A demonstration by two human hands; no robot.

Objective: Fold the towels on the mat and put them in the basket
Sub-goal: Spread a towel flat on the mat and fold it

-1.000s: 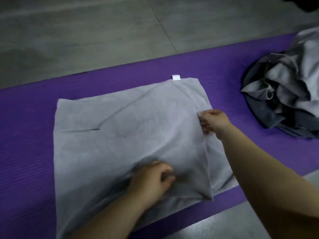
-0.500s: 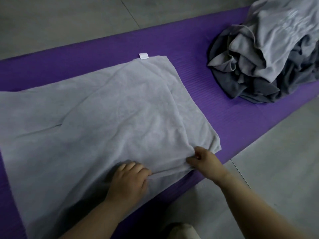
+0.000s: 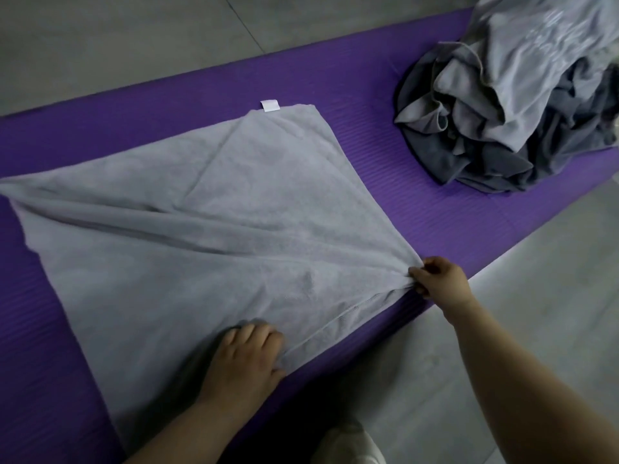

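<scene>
White tag [image 3: 270, 105] sticks out from grey towel [image 3: 201, 229].

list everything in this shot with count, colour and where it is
towel: one, light grey, spread on the mat
tag: one, white, on the towel's far edge
pile of towels: one heap, light and dark grey, far right on the mat
mat: one, purple, on the floor
floor: grey tiles, around the mat
left hand: one, rests on the towel by its near edge, fingers bent
right hand: one, pinches the towel's near right corner
</scene>
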